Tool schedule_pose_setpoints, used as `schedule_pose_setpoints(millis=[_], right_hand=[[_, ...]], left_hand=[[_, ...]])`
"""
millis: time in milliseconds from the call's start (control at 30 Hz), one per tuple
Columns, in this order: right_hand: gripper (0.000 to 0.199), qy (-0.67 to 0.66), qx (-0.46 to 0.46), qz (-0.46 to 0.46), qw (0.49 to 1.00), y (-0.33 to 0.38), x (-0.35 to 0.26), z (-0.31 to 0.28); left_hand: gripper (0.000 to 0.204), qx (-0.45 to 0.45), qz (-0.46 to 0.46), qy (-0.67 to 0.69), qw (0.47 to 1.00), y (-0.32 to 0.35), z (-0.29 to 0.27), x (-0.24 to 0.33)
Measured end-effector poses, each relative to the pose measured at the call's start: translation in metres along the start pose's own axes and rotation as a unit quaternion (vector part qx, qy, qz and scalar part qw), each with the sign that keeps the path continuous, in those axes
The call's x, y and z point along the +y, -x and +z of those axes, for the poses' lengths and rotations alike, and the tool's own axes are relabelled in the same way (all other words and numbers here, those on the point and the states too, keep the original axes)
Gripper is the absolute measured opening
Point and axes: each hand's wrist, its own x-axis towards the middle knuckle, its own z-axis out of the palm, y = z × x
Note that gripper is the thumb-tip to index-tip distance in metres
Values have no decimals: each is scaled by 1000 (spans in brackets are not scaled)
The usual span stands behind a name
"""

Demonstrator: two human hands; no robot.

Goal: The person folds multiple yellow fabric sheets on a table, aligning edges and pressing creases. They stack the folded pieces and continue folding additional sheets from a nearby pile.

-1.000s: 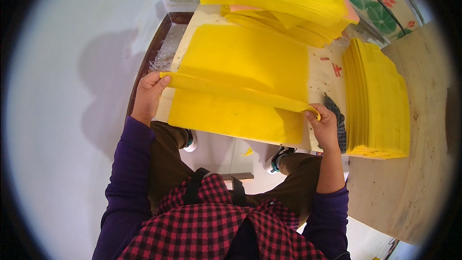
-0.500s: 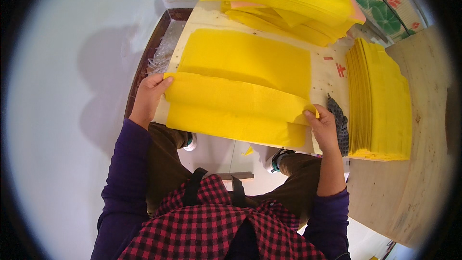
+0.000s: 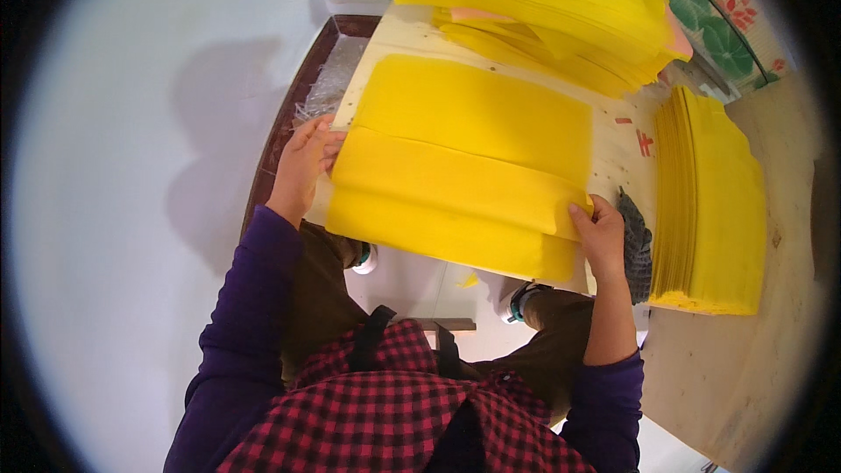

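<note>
Fingers of the left hand [image 3: 302, 162] curl over the left end of the folded flap of a yellow sheet [image 3: 473, 166]; fingers of the right hand [image 3: 603, 232] pinch the flap's right end, thumb on top. The sheet lies on a pale board [image 3: 626, 136], directly ahead of both hands, its long axis running left to right between them, tilted so the right end sits nearer the person. Both hands touch the sheet, one at each end of the fold. The near part is doubled over into a band, its crease crossing the full width; the far part lies flat and smooth, bright yellow, thin and limp. Beyond the sheet, a loose yellow pile [image 3: 543, 9]; right of it, a neat yellow stack [image 3: 714, 201], with a grey cloth [image 3: 637, 250] between
</note>
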Motion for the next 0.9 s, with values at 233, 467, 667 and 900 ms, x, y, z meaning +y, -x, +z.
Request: schedule_pose_setpoints(millis=[233, 467, 667, 900], right_hand=[[26, -54, 0, -24, 998, -4, 12, 1], [29, -30, 36, -53, 997, -6, 9, 5], [30, -2, 54, -68, 996, -13, 12, 8], [31, 86, 89, -65, 990, -15, 13, 12]], left_hand=[[42, -21, 42, -56, 997, -2, -8, -13], [52, -2, 75, -95, 993, 1, -13, -19], [48, -4, 91, -98, 991, 5, -10, -18], [40, -3, 101, -155, 983, 5, -5, -18]])
